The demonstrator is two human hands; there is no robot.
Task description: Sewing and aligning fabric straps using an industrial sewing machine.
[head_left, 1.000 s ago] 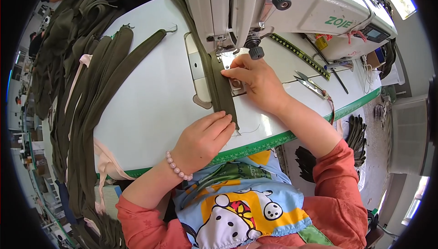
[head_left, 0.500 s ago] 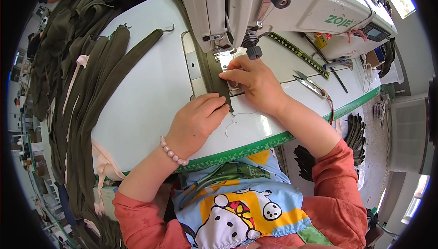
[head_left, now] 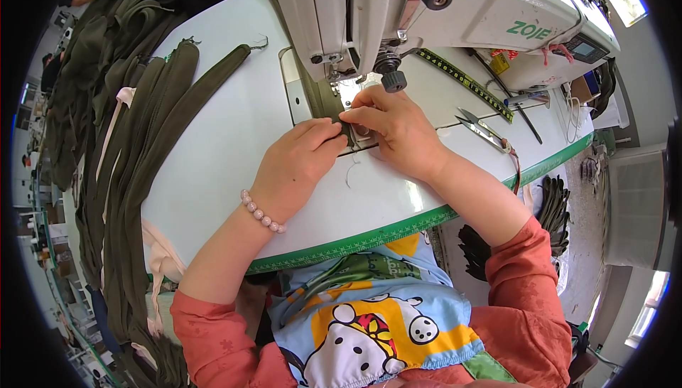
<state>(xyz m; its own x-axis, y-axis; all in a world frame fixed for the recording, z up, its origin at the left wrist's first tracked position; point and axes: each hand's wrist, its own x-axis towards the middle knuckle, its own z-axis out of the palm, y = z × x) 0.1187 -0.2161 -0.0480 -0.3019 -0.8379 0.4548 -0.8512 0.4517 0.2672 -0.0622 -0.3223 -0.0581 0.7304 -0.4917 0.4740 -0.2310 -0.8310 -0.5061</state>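
A dark olive fabric strip (head_left: 325, 98) runs under the needle area of a white sewing machine (head_left: 462, 22). My left hand (head_left: 298, 164), wearing a beaded bracelet, rests with its fingers closed together on the strip's near end. Just right of it, my right hand (head_left: 401, 132) pinches the strip's right edge with thumb and forefinger, close to the presser foot. Fingers and machine head partly hide the stitching spot. A loose thread (head_left: 349, 173) trails on the white table (head_left: 227, 125) below the strip.
Long olive strips (head_left: 160, 132) hang over the table's left side, with a pale pink ribbon (head_left: 162, 253). To the right lie thread snips (head_left: 486, 132) and a tape measure (head_left: 465, 84). A green measuring tape (head_left: 369, 237) lines the front edge.
The fabric strip has fed away from me under the machine, so its near end is shorter. My left hand has moved forward with it; my right hand stays nearly in place.
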